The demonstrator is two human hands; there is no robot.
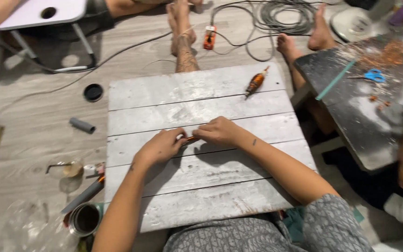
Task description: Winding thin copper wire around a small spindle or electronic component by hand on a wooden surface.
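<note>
Centrally, left hand (160, 147) and right hand (219, 131) pinch small orange piece (190, 138) between fingertips, both closed on it, mid-frame over white plank board (201, 196). Orange wound armature (256, 82) lies upper right on board, well apart.

A small, slim orange-and-dark piece (190, 138), mostly hidden, lies level between the fingertips of both hands, low over the middle plank of the whitewashed wooden table (201, 186).
</note>
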